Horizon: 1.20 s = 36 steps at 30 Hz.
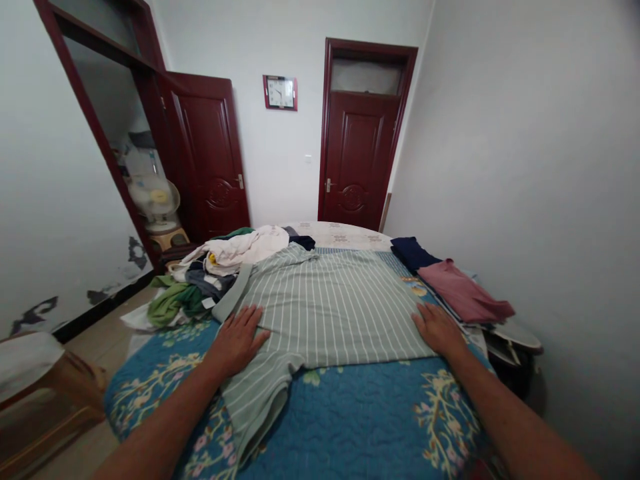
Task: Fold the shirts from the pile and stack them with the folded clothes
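A pale green polo shirt (340, 307) with white stripes lies spread sideways across the blue floral quilt (350, 420). Its collar end is at the left, its hem at the right, and one sleeve hangs toward me. My left hand (240, 340) rests on the shirt near the collar and shoulder, fingers stretched out. At the hem my right hand (440, 328) lies flat, its fingertips touching the fabric's edge. Neither hand grips the cloth. The far sleeve is partly bunched near the clothes pile.
A loose heap of clothes (240, 250) sits at the left of the table. Folded garments, with a pink one (465, 290) on top, are stacked at the right. A wooden stool (55, 380) stands at lower left. Beyond are an open door (205, 153) and a fan (157, 197).
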### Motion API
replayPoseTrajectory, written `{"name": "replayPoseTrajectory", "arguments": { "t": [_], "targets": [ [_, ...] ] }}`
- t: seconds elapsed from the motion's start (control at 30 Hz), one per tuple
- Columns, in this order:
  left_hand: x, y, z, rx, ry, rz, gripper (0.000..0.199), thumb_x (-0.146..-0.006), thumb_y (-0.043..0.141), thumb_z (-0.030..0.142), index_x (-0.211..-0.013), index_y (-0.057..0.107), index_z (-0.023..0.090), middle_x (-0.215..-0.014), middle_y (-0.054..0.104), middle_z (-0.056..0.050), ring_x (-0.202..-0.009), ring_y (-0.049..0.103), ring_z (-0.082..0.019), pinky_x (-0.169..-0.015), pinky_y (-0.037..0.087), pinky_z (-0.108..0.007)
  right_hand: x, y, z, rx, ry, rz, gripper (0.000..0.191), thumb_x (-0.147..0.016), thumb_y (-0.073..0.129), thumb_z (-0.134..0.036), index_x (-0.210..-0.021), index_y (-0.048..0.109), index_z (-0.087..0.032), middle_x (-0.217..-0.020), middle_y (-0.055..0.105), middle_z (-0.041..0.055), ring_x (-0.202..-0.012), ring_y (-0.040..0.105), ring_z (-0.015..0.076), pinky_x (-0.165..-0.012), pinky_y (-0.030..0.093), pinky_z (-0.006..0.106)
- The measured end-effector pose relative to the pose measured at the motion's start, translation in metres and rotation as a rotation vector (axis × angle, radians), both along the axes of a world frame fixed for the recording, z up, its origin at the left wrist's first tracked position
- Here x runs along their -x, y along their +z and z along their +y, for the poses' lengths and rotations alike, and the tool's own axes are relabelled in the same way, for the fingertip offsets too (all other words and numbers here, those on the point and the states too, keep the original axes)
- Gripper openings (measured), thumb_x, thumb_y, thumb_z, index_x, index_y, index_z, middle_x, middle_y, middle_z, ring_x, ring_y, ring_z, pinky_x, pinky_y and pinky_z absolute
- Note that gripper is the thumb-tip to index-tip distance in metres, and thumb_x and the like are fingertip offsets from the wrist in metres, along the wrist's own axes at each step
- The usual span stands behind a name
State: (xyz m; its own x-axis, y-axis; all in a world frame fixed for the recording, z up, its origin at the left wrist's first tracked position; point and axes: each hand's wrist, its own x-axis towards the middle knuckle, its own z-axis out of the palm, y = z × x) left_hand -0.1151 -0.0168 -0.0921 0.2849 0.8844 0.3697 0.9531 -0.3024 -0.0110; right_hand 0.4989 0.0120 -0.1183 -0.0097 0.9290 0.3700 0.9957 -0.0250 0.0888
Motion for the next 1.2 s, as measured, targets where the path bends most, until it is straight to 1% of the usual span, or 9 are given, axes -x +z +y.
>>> {"name": "replayPoseTrajectory", "arguments": {
  "t": [0.1,0.23,0.43,0.6,0.73,0.83,0.9,1.07,1.2],
  "targets": [
    [0.009,-0.005,-0.010,-0.045,-0.031,-0.016,0.067,-0.105,0.046,0.057,-0.159,0.052,0.018,-0.164,0.052,-0.017,-0.154,0.045,-0.036,-0.124,0.038,-0.058,-0.004,-0.002,-0.010,-0.034,-0.001,0.010,0.058,-0.108,0.036,-0.048,-0.145,0.064,-0.013,-0.151,0.061,0.0209,-0.145,0.052,0.0341,-0.123,0.038,0.050],
    [0.024,-0.011,-0.028,-0.073,-0.087,0.020,0.070,-0.105,0.045,0.058,-0.161,0.050,0.016,-0.165,0.050,-0.017,-0.155,0.044,-0.037,-0.125,0.037,-0.058,-0.008,-0.003,-0.027,-0.041,0.016,0.051,0.056,-0.108,0.037,-0.047,-0.146,0.062,-0.015,-0.156,0.057,0.0189,-0.149,0.049,0.0323,-0.124,0.037,0.048],
    [0.038,-0.011,-0.057,-0.057,-0.115,0.060,0.067,-0.106,0.048,0.055,-0.164,0.047,0.022,-0.167,0.048,-0.013,-0.156,0.043,-0.036,-0.125,0.038,-0.057,-0.007,0.001,-0.049,0.035,0.000,0.145,0.062,-0.106,0.036,-0.052,-0.154,0.055,-0.016,-0.162,0.051,0.0192,-0.153,0.042,0.0354,-0.125,0.032,0.056],
    [0.040,-0.006,-0.069,-0.101,-0.134,0.026,0.061,-0.105,0.051,0.050,-0.161,0.051,0.024,-0.164,0.053,-0.013,-0.154,0.045,-0.036,-0.122,0.042,-0.058,-0.009,0.004,-0.062,-0.002,0.065,0.276,0.060,-0.101,0.042,-0.049,-0.149,0.057,-0.016,-0.159,0.054,0.0195,-0.153,0.043,0.0346,-0.128,0.031,0.055],
    [0.040,0.001,-0.077,-0.176,-0.196,-0.038,0.057,-0.104,0.054,0.043,-0.157,0.052,0.025,-0.156,0.061,-0.011,-0.150,0.052,-0.034,-0.122,0.045,-0.055,-0.021,0.011,-0.077,0.031,0.148,0.379,0.049,-0.092,0.046,-0.040,-0.130,0.067,-0.017,-0.156,0.057,0.0178,-0.152,0.046,0.0301,-0.129,0.032,0.048],
    [0.037,0.009,-0.089,-0.180,-0.271,-0.078,0.055,-0.101,0.057,0.037,-0.155,0.052,0.030,-0.152,0.065,-0.007,-0.146,0.057,-0.031,-0.119,0.050,-0.050,-0.029,0.018,-0.091,0.098,0.176,0.438,0.042,-0.082,0.049,-0.033,-0.116,0.070,-0.019,-0.156,0.057,0.0164,-0.150,0.049,0.0284,-0.127,0.035,0.043],
    [0.034,0.015,-0.101,-0.169,-0.323,-0.096,0.058,-0.099,0.058,0.034,-0.156,0.051,0.035,-0.150,0.067,-0.005,-0.141,0.061,-0.030,-0.115,0.054,-0.049,-0.032,0.023,-0.100,0.111,0.191,0.469,0.042,-0.079,0.050,-0.031,-0.114,0.070,-0.018,-0.156,0.057,0.0160,-0.147,0.053,0.0281,-0.125,0.037,0.041],
    [0.023,0.025,-0.134,-0.099,-0.425,-0.116,0.075,-0.092,0.064,0.036,-0.163,0.043,0.045,-0.149,0.067,-0.003,-0.132,0.067,-0.032,-0.106,0.061,-0.048,-0.030,0.029,-0.110,0.082,0.153,0.518,0.039,-0.082,0.049,-0.032,-0.111,0.072,-0.021,-0.150,0.064,0.0142,-0.139,0.060,0.0272,-0.123,0.041,0.041],
    [0.017,0.026,-0.150,-0.026,-0.431,-0.100,0.080,-0.090,0.072,0.043,-0.164,0.043,0.041,-0.149,0.068,-0.005,-0.132,0.066,-0.031,-0.106,0.060,-0.044,-0.031,0.025,-0.110,0.037,0.144,0.515,0.035,-0.089,0.046,-0.038,-0.106,0.072,-0.022,-0.144,0.068,0.0145,-0.134,0.064,0.0284,-0.121,0.044,0.045]
  ]
}}
